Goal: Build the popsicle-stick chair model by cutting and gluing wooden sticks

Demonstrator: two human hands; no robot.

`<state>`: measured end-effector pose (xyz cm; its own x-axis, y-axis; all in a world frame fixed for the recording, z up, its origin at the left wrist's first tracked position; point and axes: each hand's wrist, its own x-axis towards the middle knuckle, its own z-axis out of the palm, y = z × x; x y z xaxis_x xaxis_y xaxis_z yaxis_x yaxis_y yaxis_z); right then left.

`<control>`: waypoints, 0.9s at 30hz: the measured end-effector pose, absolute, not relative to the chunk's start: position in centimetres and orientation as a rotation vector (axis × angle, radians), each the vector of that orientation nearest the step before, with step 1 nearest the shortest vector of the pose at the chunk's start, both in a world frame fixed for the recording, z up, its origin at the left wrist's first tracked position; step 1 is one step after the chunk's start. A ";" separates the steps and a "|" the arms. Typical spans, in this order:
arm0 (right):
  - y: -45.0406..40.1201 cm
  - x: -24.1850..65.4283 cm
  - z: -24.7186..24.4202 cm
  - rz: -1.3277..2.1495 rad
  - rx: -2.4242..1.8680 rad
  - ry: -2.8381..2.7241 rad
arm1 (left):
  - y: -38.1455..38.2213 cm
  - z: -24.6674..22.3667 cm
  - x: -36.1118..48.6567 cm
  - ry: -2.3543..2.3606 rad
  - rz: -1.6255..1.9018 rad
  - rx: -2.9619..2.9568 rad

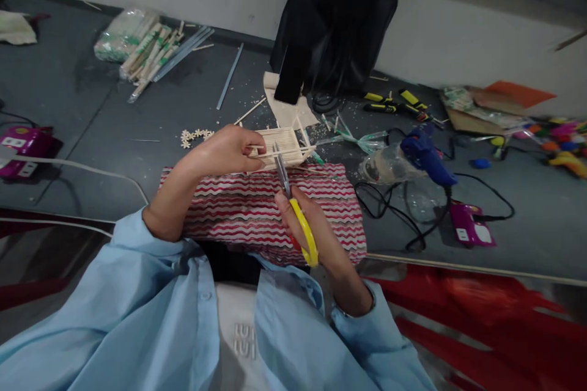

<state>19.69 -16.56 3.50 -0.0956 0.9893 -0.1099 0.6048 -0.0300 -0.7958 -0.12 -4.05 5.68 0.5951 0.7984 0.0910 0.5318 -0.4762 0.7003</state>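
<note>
My left hand is closed, with thumb and fingers pinching a thin wooden stick that points to the right. Under the stick lies a small frame of pale wooden sticks, set side by side with uprights at its right end. My right hand grips scissors with yellow and red handles. Their blades point away from me and reach the stick just right of my left fingertips; whether they are parted is hard to make out. A red and white wavy-striped cloth lies beneath my hands.
A blue glue gun rests by a clear plastic jar, its cable looping right. Beyond the frame are a phone and a black bag. Bundled sticks lie back left; yellow-black tools lie back right.
</note>
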 end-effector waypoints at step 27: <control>-17.0 20.0 3.8 1.111 -1.672 -1.717 | -4.1 5.2 1.1 1.011 0.666 2.537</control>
<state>19.95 -17.05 3.78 -0.1251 0.9741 -0.1882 0.5707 -0.0845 -0.8168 1.12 -4.06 5.20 0.6391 0.7084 0.2995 0.5547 -0.6943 0.4585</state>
